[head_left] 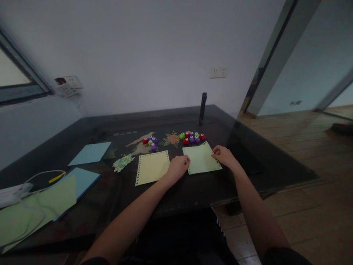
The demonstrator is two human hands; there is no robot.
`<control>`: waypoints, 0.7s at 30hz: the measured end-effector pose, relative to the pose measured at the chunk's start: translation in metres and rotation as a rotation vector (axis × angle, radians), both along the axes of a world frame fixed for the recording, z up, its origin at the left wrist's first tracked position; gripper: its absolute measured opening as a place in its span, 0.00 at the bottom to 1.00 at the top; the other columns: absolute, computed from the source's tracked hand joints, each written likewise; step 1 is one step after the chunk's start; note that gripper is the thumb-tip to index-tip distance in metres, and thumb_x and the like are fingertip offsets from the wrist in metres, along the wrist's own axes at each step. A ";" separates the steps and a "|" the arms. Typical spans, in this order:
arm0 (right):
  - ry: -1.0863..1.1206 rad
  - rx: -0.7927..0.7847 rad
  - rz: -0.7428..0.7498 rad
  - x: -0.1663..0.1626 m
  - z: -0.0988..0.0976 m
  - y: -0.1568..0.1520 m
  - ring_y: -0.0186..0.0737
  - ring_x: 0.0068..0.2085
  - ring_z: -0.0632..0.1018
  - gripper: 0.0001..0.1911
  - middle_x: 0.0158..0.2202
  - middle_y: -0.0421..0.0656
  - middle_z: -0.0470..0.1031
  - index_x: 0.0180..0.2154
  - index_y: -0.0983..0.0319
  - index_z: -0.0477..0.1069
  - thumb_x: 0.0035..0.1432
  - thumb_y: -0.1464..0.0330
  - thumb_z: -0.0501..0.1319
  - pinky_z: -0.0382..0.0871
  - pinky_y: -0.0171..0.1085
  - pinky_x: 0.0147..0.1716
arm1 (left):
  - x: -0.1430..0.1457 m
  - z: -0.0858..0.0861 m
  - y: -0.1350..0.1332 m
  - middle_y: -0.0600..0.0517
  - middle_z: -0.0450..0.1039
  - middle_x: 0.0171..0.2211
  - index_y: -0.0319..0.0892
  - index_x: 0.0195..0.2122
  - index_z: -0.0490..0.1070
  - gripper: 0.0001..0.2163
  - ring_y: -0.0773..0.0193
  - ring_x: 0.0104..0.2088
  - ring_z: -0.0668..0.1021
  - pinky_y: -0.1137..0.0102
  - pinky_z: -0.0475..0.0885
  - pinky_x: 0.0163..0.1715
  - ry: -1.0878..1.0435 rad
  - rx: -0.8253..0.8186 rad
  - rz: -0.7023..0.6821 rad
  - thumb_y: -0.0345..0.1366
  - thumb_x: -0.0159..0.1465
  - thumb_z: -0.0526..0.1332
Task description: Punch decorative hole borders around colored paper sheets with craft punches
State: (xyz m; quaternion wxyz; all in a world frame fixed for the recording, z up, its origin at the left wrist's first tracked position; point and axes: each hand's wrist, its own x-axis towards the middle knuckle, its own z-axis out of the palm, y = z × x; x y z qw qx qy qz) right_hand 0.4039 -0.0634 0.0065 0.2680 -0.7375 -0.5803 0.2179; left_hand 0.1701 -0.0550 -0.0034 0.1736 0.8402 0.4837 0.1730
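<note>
A pale green sheet of paper [202, 158] with small holes along its edges lies in front of me, its top right corner slightly raised. My left hand [178, 166] is closed on the sheet's left edge, fingertips pinched together. On the right edge, my right hand [224, 155] pinches the paper between thumb and fingers. A pale yellow sheet [152, 166], also with holes along its edges, lies to the left, partly under my left wrist. Just beyond the green sheet stands a group of small red, green and purple pieces [192, 139] with white-ringed tops, perhaps craft punches.
A smaller group of similar pieces [151, 141] stands further left, near a heap of tiny paper bits [123, 162]. Blue sheets [91, 152], green paper [52, 198], a yellow pen-like item [57, 177] and a white cord lie left. A black upright object [202, 109] stands at the back.
</note>
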 end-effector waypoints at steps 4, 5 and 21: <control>0.069 0.030 0.012 0.004 -0.004 0.002 0.32 0.18 0.71 0.07 0.17 0.36 0.69 0.26 0.61 0.64 0.46 0.74 0.62 0.61 0.31 0.21 | -0.001 -0.003 0.002 0.51 0.77 0.29 0.43 0.39 0.73 0.09 0.63 0.31 0.77 0.72 0.67 0.34 -0.025 0.002 -0.009 0.31 0.59 0.56; 0.099 0.046 0.021 0.005 -0.005 0.003 0.32 0.18 0.70 0.07 0.17 0.35 0.68 0.25 0.61 0.64 0.45 0.74 0.62 0.61 0.31 0.20 | -0.001 -0.004 0.003 0.51 0.77 0.30 0.43 0.40 0.73 0.10 0.63 0.31 0.77 0.72 0.67 0.34 -0.031 -0.001 -0.007 0.31 0.59 0.56; 0.419 0.039 0.093 0.016 -0.011 0.004 0.31 0.16 0.68 0.09 0.14 0.35 0.67 0.27 0.63 0.65 0.42 0.71 0.64 0.58 0.30 0.17 | -0.002 -0.002 0.002 0.49 0.75 0.34 0.42 0.39 0.72 0.11 0.62 0.35 0.76 0.71 0.67 0.37 -0.033 0.092 -0.030 0.29 0.59 0.53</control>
